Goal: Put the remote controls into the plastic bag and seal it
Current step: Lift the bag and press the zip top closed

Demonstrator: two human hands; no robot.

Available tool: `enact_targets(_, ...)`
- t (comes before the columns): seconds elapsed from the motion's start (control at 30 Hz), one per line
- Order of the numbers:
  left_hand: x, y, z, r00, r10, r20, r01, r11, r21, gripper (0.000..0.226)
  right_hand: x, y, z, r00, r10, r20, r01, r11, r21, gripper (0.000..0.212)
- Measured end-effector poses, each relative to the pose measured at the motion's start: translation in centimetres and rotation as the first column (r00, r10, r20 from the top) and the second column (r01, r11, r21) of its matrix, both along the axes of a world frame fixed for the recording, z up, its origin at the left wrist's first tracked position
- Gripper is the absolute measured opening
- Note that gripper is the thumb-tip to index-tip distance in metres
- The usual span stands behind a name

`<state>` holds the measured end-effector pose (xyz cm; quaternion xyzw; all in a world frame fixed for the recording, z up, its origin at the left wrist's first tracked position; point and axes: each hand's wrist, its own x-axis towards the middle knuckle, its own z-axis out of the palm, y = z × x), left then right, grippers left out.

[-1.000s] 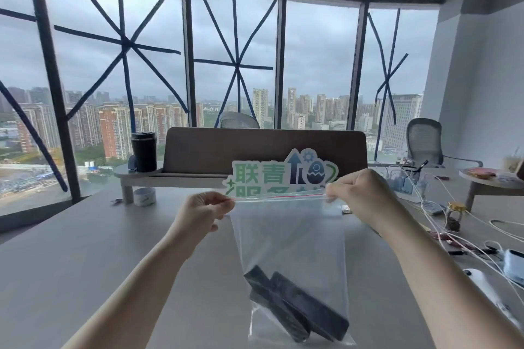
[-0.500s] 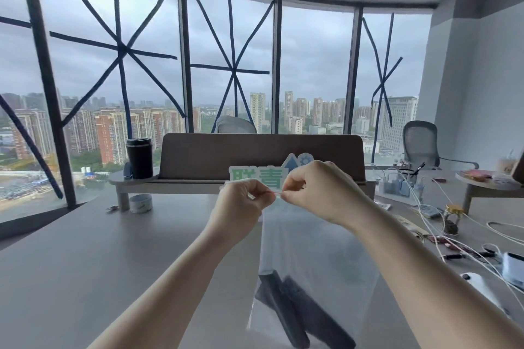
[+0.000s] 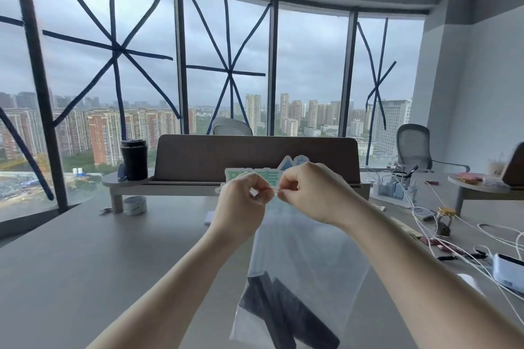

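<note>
At about 10 o'clock from the hands, a black tumbler (image 3: 133,159) stands upright on the rounded left end of a low riser shelf (image 3: 113,181), with a roll of tape (image 3: 135,205) on the grey bench (image 3: 85,258) just beneath that end. A brown divider panel (image 3: 198,156) runs along the back of the shelf toward 12 o'clock, and a green-and-white cut-out sign (image 3: 241,174) leans in front of it, partly covered by the knuckles. The left hand (image 3: 241,204) is raised mid-frame, its grip closed in a thumb-and-forefinger pinch on the top edge of the plastic bag (image 3: 309,249). Touching it or nearly so at its 3 o'clock, the right hand (image 3: 309,193) is closed in the same kind of pinch on that edge, where a thin red seal line (image 3: 274,189) shows between the two sets of fingertips. The clear bag hangs down from the pinches toward 6 o'clock, slightly slanted, its lower part near or on the bench; which, cannot be told. The dark remote controls (image 3: 283,312) lie inside at the bottom of the bag, tilted, side by side. Out at 3 o'clock, white cables (image 3: 425,215) trail across the bench past a small jar with a gold lid (image 3: 445,221), and a white device (image 3: 507,269) sits near 4 o'clock at the right edge.
</note>
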<state>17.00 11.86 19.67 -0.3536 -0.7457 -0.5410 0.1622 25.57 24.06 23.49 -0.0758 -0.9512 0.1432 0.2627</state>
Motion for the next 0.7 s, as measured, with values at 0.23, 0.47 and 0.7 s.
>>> enact_targets(0.23,-2.0,-1.4,-1.3,0.990,0.088,0.113,-0.100,0.990,0.097,0.019,1.2,1.6,-1.9,0.996,-0.088,0.016,0.087,0.995,0.050,0.017)
enact_targets(0.47,-4.0,-3.7,-1.7,0.967,0.111,0.231,-0.149,0.976,0.155,0.015,2.7,3.0,-2.7,0.988,-0.147,0.057,0.145,0.989,0.029,0.017)
enact_targets(0.7,-4.3,-5.0,-2.0,0.962,0.117,0.245,-0.160,0.973,0.164,0.011,3.5,2.5,-2.7,0.986,-0.164,0.037,0.163,0.986,0.043,0.016)
